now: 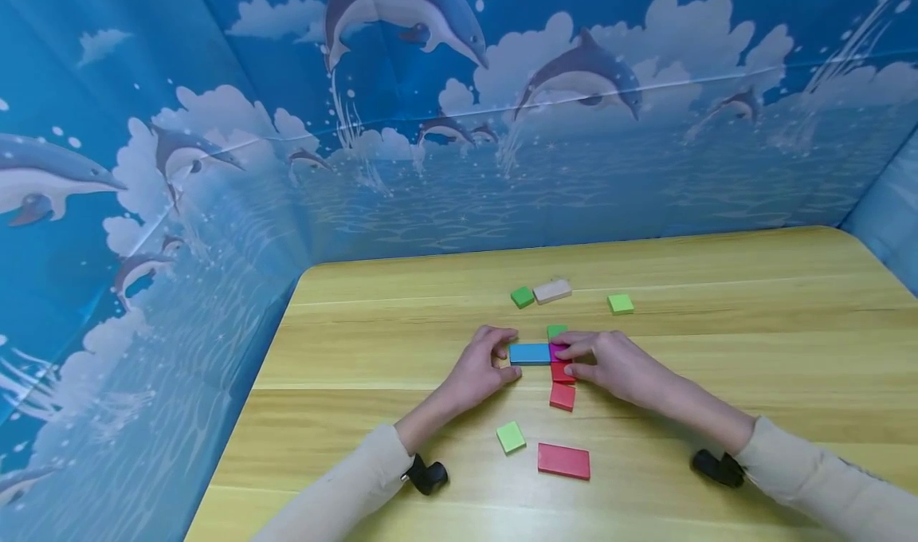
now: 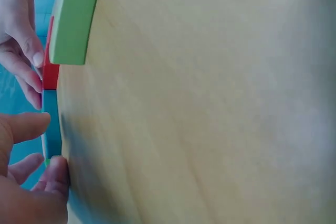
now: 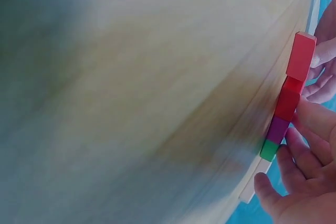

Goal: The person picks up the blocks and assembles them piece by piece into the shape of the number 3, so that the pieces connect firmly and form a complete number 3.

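My left hand (image 1: 482,367) curves its thumb and fingers around the left end of a flat blue block (image 1: 529,355). The fingertips sit right at its corners. That block's right end meets a purple block (image 1: 555,352) in a short upright row. My right hand (image 1: 618,367) pinches at this row from the right, a fingertip on the purple block and the thumb at the red block (image 1: 562,371) below it. A green block (image 1: 556,331) tops the row, partly behind the fingers. Just under the row lies another red block (image 1: 562,397), slightly skewed.
Nearer the body lie a light green block (image 1: 511,437) and a larger red rectangular block (image 1: 563,461). Beyond the hands are a green block (image 1: 522,297), a beige block (image 1: 552,291) and a light green block (image 1: 620,304). A dolphin-printed curtain (image 1: 459,191) borders the wooden table (image 1: 753,303).
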`<state>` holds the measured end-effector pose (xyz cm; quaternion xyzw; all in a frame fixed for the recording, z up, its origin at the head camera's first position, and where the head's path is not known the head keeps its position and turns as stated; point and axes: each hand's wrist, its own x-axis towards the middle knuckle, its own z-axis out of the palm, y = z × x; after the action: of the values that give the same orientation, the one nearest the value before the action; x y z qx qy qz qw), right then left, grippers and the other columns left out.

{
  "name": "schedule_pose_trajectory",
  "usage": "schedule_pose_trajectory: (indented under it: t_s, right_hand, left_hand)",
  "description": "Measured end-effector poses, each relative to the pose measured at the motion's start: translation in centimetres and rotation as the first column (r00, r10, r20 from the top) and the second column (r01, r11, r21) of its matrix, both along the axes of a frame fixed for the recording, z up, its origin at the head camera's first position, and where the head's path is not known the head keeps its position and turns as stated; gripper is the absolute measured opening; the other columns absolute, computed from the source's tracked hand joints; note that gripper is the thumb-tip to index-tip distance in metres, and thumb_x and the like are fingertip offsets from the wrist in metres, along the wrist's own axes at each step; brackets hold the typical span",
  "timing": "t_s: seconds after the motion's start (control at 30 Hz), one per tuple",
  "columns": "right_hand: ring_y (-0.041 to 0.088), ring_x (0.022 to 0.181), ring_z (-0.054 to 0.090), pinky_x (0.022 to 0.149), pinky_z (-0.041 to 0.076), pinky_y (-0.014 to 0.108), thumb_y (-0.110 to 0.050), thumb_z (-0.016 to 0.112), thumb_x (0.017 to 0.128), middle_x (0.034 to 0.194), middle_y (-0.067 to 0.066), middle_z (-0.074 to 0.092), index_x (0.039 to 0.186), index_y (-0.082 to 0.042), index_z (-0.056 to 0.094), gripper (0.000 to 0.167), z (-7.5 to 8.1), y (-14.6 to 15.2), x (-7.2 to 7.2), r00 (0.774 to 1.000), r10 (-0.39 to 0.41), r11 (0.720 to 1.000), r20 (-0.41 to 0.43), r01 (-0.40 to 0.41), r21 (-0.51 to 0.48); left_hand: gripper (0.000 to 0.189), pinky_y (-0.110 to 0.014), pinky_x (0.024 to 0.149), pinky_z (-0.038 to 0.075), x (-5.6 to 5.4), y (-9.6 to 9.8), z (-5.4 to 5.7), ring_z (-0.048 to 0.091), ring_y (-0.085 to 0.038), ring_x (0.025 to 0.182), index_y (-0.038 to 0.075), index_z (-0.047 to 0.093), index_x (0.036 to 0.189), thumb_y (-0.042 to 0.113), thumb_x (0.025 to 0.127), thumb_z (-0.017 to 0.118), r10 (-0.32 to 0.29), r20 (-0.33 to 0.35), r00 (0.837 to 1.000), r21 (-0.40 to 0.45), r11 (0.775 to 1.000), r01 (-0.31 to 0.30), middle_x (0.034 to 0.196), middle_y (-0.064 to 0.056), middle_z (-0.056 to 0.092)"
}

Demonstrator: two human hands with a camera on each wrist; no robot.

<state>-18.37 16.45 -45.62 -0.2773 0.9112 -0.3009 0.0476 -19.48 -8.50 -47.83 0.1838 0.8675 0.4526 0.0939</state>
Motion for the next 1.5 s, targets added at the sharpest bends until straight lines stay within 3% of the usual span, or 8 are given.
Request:
schedule_pose_trajectory:
  t_s: [0.23, 0.4, 0.57, 0.77, 0.9, 1.07, 1.23, 1.5]
  right_hand:
    - [0.037, 0.128, 0.049, 0.098, 0.043, 0.050, -0.009, 0.076, 0.086, 0.135, 0.010, 0.059, 0.121, -0.009, 0.071, 0.036, -0.3, 0.0, 0.0, 1.000, -0.009, 1.000, 0.003, 0.009, 0.013]
    - [0.037, 0.128, 0.049, 0.098, 0.043, 0.051, -0.009, 0.076, 0.086, 0.135, 0.010, 0.059, 0.120, -0.008, 0.071, 0.035, -0.4, 0.1, 0.0, 1.000, -0.003, 1.000, 0.004, 0.003, 0.005]
    - [0.038, 0.129, 0.048, 0.099, 0.042, 0.053, -0.009, 0.075, 0.087, 0.136, 0.010, 0.058, 0.120, -0.008, 0.072, 0.033, -0.5, 0.1, 0.0, 1.000, -0.005, 1.000, 0.015, 0.005, -0.002]
    - [0.037, 0.130, 0.047, 0.099, 0.042, 0.052, -0.009, 0.075, 0.087, 0.137, 0.011, 0.057, 0.122, -0.007, 0.070, 0.036, -0.4, 0.1, 0.1, 1.000, 0.001, 1.000, 0.018, -0.001, -0.005]
    - [0.037, 0.130, 0.047, 0.099, 0.042, 0.052, -0.008, 0.075, 0.087, 0.137, 0.010, 0.058, 0.123, -0.008, 0.069, 0.036, -0.3, 0.1, 0.1, 1.000, 0.004, 1.000, 0.015, -0.003, -0.008]
    - [0.036, 0.130, 0.047, 0.100, 0.042, 0.052, -0.009, 0.074, 0.088, 0.137, 0.010, 0.057, 0.123, -0.008, 0.069, 0.036, -0.4, 0.2, 0.2, 1.000, 0.005, 1.000, 0.009, -0.005, -0.005]
    - [0.035, 0.131, 0.047, 0.100, 0.042, 0.051, -0.010, 0.073, 0.089, 0.138, 0.009, 0.057, 0.123, -0.008, 0.069, 0.034, -0.5, 0.3, 0.1, 1.000, 0.009, 1.000, -0.001, -0.009, -0.001]
    - [0.035, 0.131, 0.046, 0.100, 0.042, 0.052, -0.011, 0.073, 0.089, 0.139, 0.008, 0.056, 0.122, -0.008, 0.070, 0.033, -0.4, 0.2, 0.1, 1.000, -0.001, 1.000, 0.017, 0.000, 0.012]
  left_hand:
    - [0.045, -0.033, 0.092, 0.045, 1.5, -0.7, 1.0, 0.050, -0.016, 0.109, 0.012, 0.058, 0.131, 0.017, 0.088, 0.072, 0.000, -0.079, 0.997, -0.069, 0.998, -0.006, 0.124, 0.002, 0.050]
    - [0.028, -0.034, 0.097, 0.043, 2.8, -1.0, 1.7, 0.049, -0.014, 0.113, 0.011, 0.063, 0.118, 0.018, 0.091, 0.069, -0.065, -0.143, 0.988, -0.068, 0.996, 0.056, 0.117, 0.010, 0.053]
    - [0.018, -0.033, 0.097, 0.044, 4.2, -0.7, 2.4, 0.048, -0.009, 0.114, 0.014, 0.066, 0.110, 0.019, 0.093, 0.068, -0.154, -0.203, 0.967, -0.052, 0.988, 0.147, 0.115, 0.013, 0.056]
    - [0.012, -0.029, 0.099, 0.043, 6.0, -0.3, 2.5, 0.050, -0.006, 0.115, 0.013, 0.066, 0.107, 0.019, 0.096, 0.064, -0.283, -0.288, 0.915, -0.034, 0.958, 0.286, 0.117, 0.003, 0.060]
    - [0.016, -0.023, 0.099, 0.042, 6.8, 0.0, 2.2, 0.050, -0.003, 0.114, 0.012, 0.066, 0.109, 0.019, 0.094, 0.067, -0.357, -0.336, 0.871, -0.068, 0.932, 0.356, 0.115, 0.008, 0.059]
    - [0.023, -0.016, 0.096, 0.040, 7.4, -0.1, 1.9, 0.051, 0.001, 0.110, 0.014, 0.067, 0.112, 0.020, 0.090, 0.072, -0.423, -0.366, 0.829, -0.152, 0.906, 0.395, 0.112, 0.011, 0.061]
    - [0.028, -0.012, 0.097, 0.037, 7.7, -0.4, 1.6, 0.051, 0.004, 0.110, 0.015, 0.067, 0.115, 0.026, 0.090, 0.073, -0.504, -0.349, 0.790, -0.231, 0.863, 0.449, 0.113, 0.011, 0.062]
    - [0.039, -0.016, 0.104, 0.031, 8.1, -0.5, 0.5, 0.048, 0.004, 0.115, 0.020, 0.066, 0.119, 0.039, 0.087, 0.076, -0.563, -0.348, 0.750, -0.332, 0.822, 0.463, 0.117, 0.016, 0.060]
